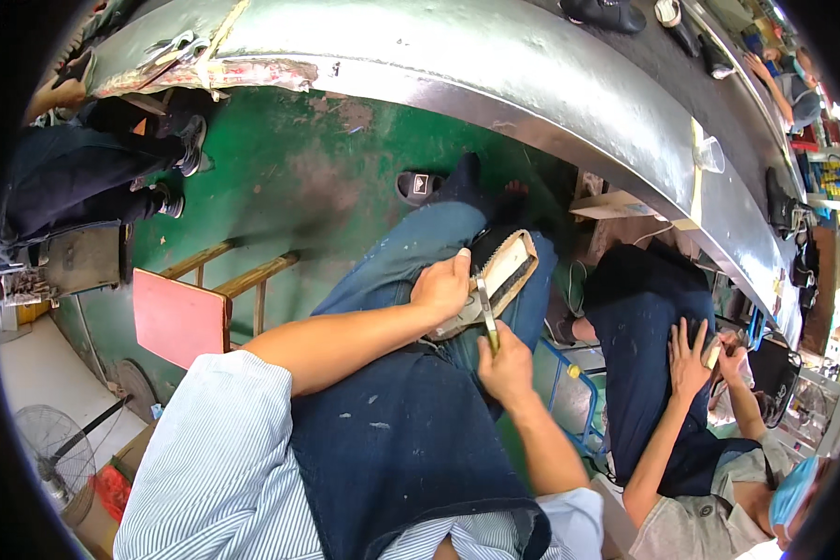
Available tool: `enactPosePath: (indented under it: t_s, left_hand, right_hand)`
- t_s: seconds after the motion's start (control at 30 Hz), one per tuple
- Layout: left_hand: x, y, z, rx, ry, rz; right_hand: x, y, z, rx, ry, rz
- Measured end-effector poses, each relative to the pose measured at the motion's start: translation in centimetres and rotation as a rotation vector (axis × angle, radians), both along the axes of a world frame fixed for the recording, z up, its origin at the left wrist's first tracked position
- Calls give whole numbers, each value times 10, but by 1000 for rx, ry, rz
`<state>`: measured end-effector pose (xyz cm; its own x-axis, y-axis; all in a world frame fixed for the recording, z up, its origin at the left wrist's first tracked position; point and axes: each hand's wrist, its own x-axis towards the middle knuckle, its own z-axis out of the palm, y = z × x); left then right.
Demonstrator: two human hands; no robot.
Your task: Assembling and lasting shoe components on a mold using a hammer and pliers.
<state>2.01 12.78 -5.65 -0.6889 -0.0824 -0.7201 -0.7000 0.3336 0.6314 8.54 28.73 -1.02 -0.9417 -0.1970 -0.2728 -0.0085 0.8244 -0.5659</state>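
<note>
A shoe upper [513, 273] lies bottom side up across my thighs. Its pale underside shows, edged by a ruffled tan rim with a dark strip along one side. My left hand [443, 286] is closed round its near left side, thumb on top. My right hand [507, 365] grips a slim hand tool with a flat metal blade [486, 304] and a greenish-yellow handle. The metal end lies over the shoe's underside, close to my left fingers; whether it touches cannot be told. The shoe's far side is hidden.
A pink-topped wooden stool [182, 317] stands at left, a fan [56, 453] below it. A long metal-edged workbench [495, 65] curves across the far side, with a clear cup [709, 155]. A co-worker [691, 373] sits close at right; another person's legs [93, 173] are far left.
</note>
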Motion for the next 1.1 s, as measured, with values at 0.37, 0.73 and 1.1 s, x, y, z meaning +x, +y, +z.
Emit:
enactPosePath:
  t_s: [0.37,0.73,1.1]
  left_hand:
    - [19,16,-7,-94,619,-255]
    - [-3,5,9,-186,577,-735]
    - [-7,-3,11,-78,591,-807]
  right_hand:
    - [-16,70,23,126,87,159]
    - [-47,101,21,-372,-704,-188]
    - [-73,57,6,-191,-55,-59]
